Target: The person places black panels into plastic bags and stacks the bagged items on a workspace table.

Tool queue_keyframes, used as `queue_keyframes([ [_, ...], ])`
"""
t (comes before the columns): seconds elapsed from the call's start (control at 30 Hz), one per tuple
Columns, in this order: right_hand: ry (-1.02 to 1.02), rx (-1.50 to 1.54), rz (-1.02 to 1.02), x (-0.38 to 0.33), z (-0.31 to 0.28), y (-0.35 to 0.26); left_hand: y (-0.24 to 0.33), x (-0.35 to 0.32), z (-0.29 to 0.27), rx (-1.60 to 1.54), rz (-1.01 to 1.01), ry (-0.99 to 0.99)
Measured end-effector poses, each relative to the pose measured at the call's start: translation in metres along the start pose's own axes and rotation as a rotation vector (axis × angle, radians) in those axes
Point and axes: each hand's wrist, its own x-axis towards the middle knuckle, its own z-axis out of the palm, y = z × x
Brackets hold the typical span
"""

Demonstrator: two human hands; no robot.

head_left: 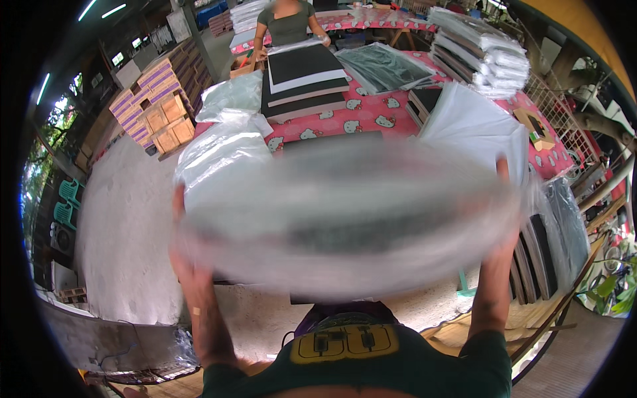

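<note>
Between my two hands is a wide, flat plastic-wrapped bundle [352, 212], raised in front of my chest and smeared by motion. Clear plastic covers it, and a darker grey-green band shows through. My left hand [187, 262] is closed on its left edge, and my right hand [503, 239] grips the right edge. Beyond the bundle, stacked black boards [305, 66] lie on a table with a pink patterned cover [368, 106]. A clear plastic-wrapped pile [222, 156] sits at the table's left side; a white plastic-covered stack [474, 126] is at the right.
Across the table a person [286, 26] handles plastic over the black boards. Piled cartons [162, 99] stand on the left floor. Wrapped packs [481, 53] are heaped at the far right. Dark boards [534, 255] lean upright near my right arm, and green chairs [66, 202] stand far left.
</note>
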Motion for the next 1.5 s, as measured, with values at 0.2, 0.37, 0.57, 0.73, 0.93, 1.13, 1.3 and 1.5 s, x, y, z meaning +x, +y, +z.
queue_keyframes([
  [0.2,0.272,0.162,-0.018,0.136,0.009,0.050,-0.082,0.139,-0.007,-0.738,-0.131,0.116],
  [0.37,0.271,0.235,0.223,0.144,-0.116,0.178,-0.278,0.126,-0.067,-0.746,-0.394,0.246],
  [0.57,0.671,-0.592,0.389,0.099,-0.138,0.235,-0.328,0.067,-0.071,-0.030,-0.562,0.247],
  [0.73,0.605,-1.116,-0.186,0.094,-0.189,0.150,-0.301,0.138,0.078,0.381,-0.009,-0.068],
  [0.93,0.904,-0.632,-0.136,0.029,-0.232,-0.022,-0.306,0.190,0.289,0.168,-0.567,-0.457],
  [1.13,1.026,-0.459,-0.172,0.004,-0.306,-0.047,-0.372,0.187,0.352,-0.413,-0.841,-0.164],
  [1.3,1.111,-0.578,-0.156,-0.019,-0.344,-0.059,-0.327,0.134,0.266,-0.073,-0.554,-0.194],
  [1.5,1.285,-1.460,-0.167,-0.028,-0.261,-0.031,-0.259,0.049,-0.096,1.093,-0.226,0.047],
])
